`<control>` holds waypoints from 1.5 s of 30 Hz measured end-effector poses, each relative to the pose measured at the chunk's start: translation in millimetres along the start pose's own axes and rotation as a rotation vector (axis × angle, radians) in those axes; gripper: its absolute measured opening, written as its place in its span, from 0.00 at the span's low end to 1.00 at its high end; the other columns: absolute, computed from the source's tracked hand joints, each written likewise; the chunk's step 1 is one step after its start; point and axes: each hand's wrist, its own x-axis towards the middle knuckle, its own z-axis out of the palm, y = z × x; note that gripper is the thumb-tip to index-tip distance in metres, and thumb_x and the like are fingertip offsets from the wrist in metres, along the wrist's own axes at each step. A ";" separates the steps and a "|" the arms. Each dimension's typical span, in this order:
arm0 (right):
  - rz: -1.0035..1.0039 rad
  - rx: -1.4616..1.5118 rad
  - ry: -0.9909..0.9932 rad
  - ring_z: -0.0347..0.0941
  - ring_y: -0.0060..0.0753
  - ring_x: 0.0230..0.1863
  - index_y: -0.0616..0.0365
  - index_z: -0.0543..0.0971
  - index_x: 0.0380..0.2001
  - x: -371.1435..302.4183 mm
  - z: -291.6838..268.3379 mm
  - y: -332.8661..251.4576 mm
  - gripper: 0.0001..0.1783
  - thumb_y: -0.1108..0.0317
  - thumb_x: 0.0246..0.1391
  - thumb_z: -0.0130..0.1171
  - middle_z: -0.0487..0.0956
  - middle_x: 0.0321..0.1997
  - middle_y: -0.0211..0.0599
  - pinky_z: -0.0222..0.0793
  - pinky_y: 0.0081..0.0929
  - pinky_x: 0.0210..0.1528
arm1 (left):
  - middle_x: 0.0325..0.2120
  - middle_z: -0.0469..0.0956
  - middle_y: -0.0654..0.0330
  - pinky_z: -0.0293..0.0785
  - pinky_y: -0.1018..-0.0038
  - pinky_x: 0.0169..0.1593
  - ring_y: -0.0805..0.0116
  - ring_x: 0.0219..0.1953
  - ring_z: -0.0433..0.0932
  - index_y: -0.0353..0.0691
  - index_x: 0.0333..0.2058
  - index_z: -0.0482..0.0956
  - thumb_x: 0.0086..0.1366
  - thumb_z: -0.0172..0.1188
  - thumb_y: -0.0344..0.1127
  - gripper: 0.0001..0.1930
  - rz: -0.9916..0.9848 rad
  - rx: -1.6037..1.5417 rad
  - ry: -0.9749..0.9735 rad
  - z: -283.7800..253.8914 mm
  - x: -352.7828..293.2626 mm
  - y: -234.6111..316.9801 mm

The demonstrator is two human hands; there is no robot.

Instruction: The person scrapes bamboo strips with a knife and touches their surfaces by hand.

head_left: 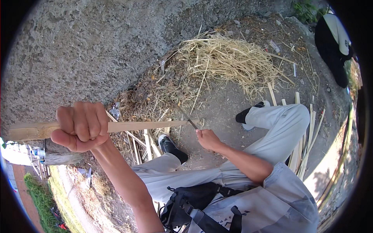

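Note:
My left hand [81, 126] is raised at the left, its fingers wrapped round a long pale bamboo strip [143, 126]. Past the fist the strip runs rightward, narrowing toward the middle of the view. A wider stretch of it sticks out left of the hand, with a node in it. Closed on a knife is my right hand [208, 139], held low in front of my legs. The dark, narrow knife blade [189, 118] points up and left, crossing the strip near its thin end. Most of the knife's handle is hidden in my fingers.
A heap of curly bamboo shavings [233, 62] lies ahead on the dirt. Cut strips lie by my left foot [147, 141] and beside my right knee [301, 151]. A rough stone wall [97, 50] rises at the left. A black bag [194, 204] rests at my waist.

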 end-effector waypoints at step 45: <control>-0.318 0.432 0.053 0.69 0.40 0.15 0.65 0.76 0.27 -42.7 -16.1 -140.4 0.23 0.57 0.65 0.41 0.70 0.12 0.45 0.63 0.37 0.24 | 0.06 0.48 0.71 0.39 0.78 0.09 0.81 0.06 0.42 0.41 0.27 0.69 0.69 0.38 0.59 0.26 0.243 0.587 0.560 30.3 -24.0 -9.1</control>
